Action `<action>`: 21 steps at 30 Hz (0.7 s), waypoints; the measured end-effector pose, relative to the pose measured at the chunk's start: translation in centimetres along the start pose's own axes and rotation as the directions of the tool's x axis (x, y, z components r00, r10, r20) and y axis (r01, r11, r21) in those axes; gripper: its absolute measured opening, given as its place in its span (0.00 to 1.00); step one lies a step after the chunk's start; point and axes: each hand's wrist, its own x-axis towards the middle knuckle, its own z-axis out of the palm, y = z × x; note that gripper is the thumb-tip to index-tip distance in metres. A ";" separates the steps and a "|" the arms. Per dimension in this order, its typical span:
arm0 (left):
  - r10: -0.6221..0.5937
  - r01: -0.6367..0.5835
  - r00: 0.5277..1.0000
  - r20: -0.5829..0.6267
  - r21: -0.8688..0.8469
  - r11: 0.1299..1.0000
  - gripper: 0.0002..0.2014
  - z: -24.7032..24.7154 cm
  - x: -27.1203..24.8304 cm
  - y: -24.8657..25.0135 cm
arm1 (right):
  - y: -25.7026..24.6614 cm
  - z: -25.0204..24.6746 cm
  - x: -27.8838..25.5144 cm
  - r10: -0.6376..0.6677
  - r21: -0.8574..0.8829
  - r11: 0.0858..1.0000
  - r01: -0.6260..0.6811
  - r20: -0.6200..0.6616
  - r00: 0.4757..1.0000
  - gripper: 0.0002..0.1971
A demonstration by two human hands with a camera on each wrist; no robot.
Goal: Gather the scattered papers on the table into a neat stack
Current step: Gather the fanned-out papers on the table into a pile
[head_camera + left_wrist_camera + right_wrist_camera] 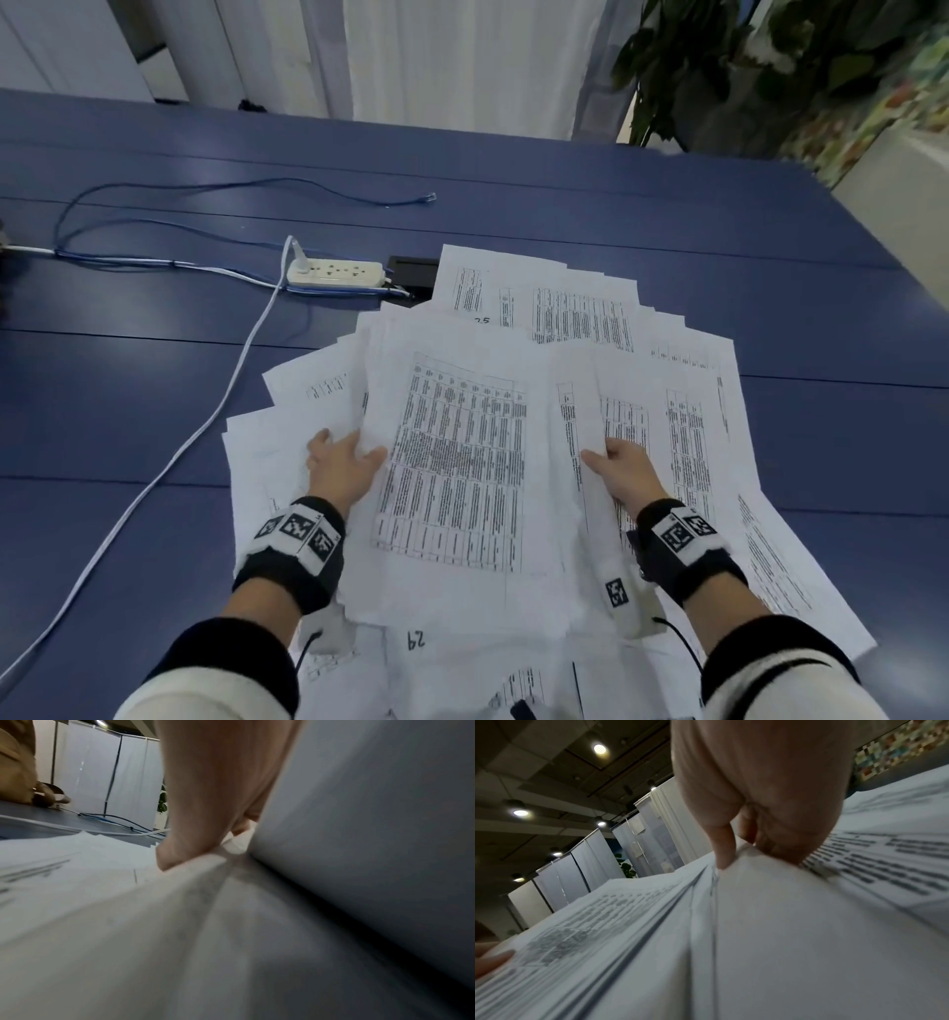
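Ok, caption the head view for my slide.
Left hand and right hand hold a bundle of papers above scattered sheets.

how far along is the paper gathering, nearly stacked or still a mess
Partly done. A thick bundle has been pulled together in the middle, though its edges are ragged. In hand: the left hand and right hand hold the bundle's two sides. Left: loose sheets fan out beyond and beside it on the blue table, and more lie near the person, one marked 29. All need collecting and squaring up.
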 end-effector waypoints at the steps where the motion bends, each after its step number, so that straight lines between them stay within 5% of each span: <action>1: -0.003 0.003 1.000 0.013 0.006 1.000 0.28 -0.3 0.5 0.0 | -0.2 0.1 -0.2 -0.017 0.005 1.000 0.017 -0.020 1.000 0.07; 8: 0.063 0.003 0.975 0.215 -0.294 0.956 0.20 0.0 0.5 0.7 | -0.5 1.2 0.2 -0.022 0.041 0.999 0.026 -0.096 0.995 0.10; 12: 0.046 0.108 0.913 0.406 -0.347 0.932 0.47 1.4 -0.8 -1.8 | 0.2 0.5 0.6 0.041 0.055 0.998 -0.036 -0.101 0.994 0.06; 13: 0.029 0.155 0.885 0.465 -0.354 0.922 0.44 1.3 -2.0 -1.1 | 0.2 0.5 0.8 0.068 0.065 0.996 -0.062 -0.082 0.994 0.09; 16: 0.026 0.213 0.849 0.527 -0.387 0.897 0.09 1.6 -4.1 0.2 | 0.1 0.3 0.8 0.167 0.153 0.974 -0.167 0.012 0.986 0.16; 21: 0.105 0.194 0.841 0.530 -0.478 0.857 0.24 0.9 -4.1 0.4 | -0.3 -0.9 0.1 0.244 0.301 0.910 -0.284 0.165 0.956 0.19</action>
